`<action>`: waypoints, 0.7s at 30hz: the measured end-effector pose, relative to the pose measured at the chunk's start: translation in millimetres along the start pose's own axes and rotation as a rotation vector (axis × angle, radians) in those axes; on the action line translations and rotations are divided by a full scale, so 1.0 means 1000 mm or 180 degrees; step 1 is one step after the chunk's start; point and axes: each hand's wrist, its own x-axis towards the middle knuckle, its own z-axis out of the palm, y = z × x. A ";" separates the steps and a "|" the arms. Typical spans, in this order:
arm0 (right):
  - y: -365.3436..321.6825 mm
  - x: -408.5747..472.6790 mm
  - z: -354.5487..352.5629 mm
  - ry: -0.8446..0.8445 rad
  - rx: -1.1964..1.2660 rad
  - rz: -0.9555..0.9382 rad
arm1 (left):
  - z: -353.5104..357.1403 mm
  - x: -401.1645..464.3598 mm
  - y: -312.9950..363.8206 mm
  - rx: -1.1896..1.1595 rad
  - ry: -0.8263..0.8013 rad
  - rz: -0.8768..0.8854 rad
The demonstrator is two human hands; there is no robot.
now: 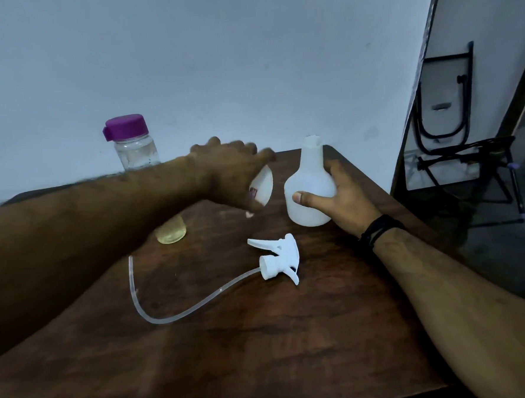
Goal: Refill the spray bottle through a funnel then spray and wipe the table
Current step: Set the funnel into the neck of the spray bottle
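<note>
The white spray bottle [308, 183] stands upright with its neck uncapped on the dark wooden table [263, 337]. My right hand [336, 197] wraps its lower body from the right. My left hand [228, 170] reaches across and grips the white funnel [263, 185], tilted, just left of the bottle. The white trigger head [278, 259] with its long clear dip tube [182, 314] lies flat on the table in front of the bottle. A clear water bottle with a purple cap [131, 142] stands at the back left, partly hidden by my left forearm.
A small yellowish clear cup [171, 232] sits under my left forearm. The wall runs along the table's far edge. A folded black chair [467, 155] stands on the floor past the table's right edge.
</note>
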 end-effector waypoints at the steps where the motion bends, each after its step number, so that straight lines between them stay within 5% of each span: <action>1: 0.000 -0.001 0.000 -0.0035 -0.0005 0.0014 | -0.003 0.000 -0.007 -0.0466 0.0311 -0.0090; 6: -0.004 -0.003 0.003 -0.0113 -0.0048 -0.0010 | -0.029 0.001 -0.014 -0.3118 0.1758 -0.0760; 10: -0.006 -0.003 0.003 -0.0163 -0.0116 0.0004 | -0.045 0.006 -0.005 -0.4828 0.2068 -0.0773; 21: -0.005 -0.001 0.003 -0.0198 -0.0197 0.0068 | -0.040 0.018 0.025 -0.5093 0.1648 -0.0521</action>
